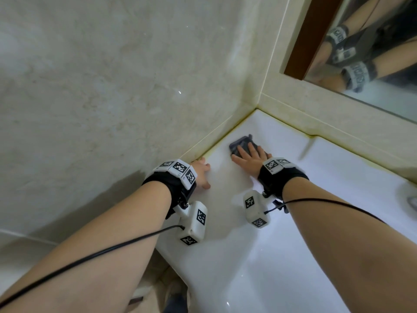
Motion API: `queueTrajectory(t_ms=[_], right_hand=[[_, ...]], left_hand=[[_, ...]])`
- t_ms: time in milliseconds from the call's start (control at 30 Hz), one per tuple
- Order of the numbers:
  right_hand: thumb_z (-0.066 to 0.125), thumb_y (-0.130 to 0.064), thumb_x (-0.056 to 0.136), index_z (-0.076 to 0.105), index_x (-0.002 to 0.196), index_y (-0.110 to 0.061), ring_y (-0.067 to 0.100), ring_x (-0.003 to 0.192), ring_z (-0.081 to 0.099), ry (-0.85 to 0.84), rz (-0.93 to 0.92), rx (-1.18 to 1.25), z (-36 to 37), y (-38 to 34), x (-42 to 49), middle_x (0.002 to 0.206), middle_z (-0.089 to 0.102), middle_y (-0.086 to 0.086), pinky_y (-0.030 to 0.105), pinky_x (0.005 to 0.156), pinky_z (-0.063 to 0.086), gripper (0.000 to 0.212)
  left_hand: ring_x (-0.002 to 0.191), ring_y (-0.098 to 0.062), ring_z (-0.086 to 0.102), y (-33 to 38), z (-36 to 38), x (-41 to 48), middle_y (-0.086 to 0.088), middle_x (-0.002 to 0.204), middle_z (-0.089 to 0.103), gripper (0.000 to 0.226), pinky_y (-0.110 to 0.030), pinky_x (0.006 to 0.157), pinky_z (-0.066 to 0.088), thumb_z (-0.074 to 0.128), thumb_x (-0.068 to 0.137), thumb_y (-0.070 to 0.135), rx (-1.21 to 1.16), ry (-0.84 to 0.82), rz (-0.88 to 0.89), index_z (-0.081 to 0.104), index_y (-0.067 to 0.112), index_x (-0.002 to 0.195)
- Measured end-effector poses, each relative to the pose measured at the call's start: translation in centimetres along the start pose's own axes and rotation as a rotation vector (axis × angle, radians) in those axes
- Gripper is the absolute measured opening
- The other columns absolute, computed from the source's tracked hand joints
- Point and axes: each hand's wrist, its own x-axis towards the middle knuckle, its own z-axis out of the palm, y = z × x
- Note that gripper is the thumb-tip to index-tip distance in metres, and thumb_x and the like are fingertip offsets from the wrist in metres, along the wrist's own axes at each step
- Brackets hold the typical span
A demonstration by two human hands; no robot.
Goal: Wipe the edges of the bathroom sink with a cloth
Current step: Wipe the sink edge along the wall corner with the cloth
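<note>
Near the far corner, the right hand [250, 158] presses flat-fingered on the cloth [242, 145]; it should hug the sink [293, 245] edge, left hand [202, 171] bracing open.

cloth [240, 144]: near part under right hand [251, 158] | sink [225, 256]: basin cut off right | mirror [383, 53]: cropped, reflection blurred

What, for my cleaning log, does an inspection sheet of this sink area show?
Surface: white sink rim, yellow staining along the wall seam.
Job's things: grey cloth flat near the corner.
Clutter: nothing seen.
Grips: right hand presses the cloth, fingers straight; left hand rests on the rim.
Cables: a black cable along each forearm.
Surroundings: marbled tiles, mirror upper right.
</note>
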Motion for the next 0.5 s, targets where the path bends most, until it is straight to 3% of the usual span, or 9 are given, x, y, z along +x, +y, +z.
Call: queueTrajectory(t_ms=[167,300,500], right_hand=[[0.02,-0.064,0.088,0.003,0.145,-0.043,0.028,0.143,-0.018,-0.069,-0.137,-0.182,1.6,-4.2,0.6,0.156,-0.018,-0.005,0.05,0.114,-0.007,0.063],[0.026,-0.052,0.094,0.009,0.142,-0.043,0.031,0.143,-0.015,-0.026,-0.244,-0.298,1.2,-3.5,-0.1,0.156,-0.014,-0.005,0.052,0.113,-0.002,0.052],[0.032,-0.047,0.095,0.009,0.143,-0.039,0.032,0.142,-0.015,0.002,-0.124,-0.184,-0.5,1.6,-1.2,0.156,-0.017,-0.003,0.049,0.114,-0.003,0.054]], left_hand=[[0.148,-0.022,0.007,0.3,0.0,0.2,-0.009,0.16,-0.006,0.075,-0.029,0.117,0.019,0.056,0.093,0.023,-0.002,-0.011,-0.024,0.011,0.006,0.151],[0.147,-0.023,0.008,0.4,0.2,0.1,-0.011,0.16,-0.005,0.076,-0.029,0.117,0.019,0.057,0.092,0.024,0.015,-0.004,-0.045,0.012,0.006,0.151],[0.148,-0.024,0.005,-0.1,0.9,-0.3,-0.009,0.159,-0.008,0.078,-0.032,0.118,0.02,0.057,0.091,0.027,0.042,-0.01,-0.064,0.01,0.012,0.151]])
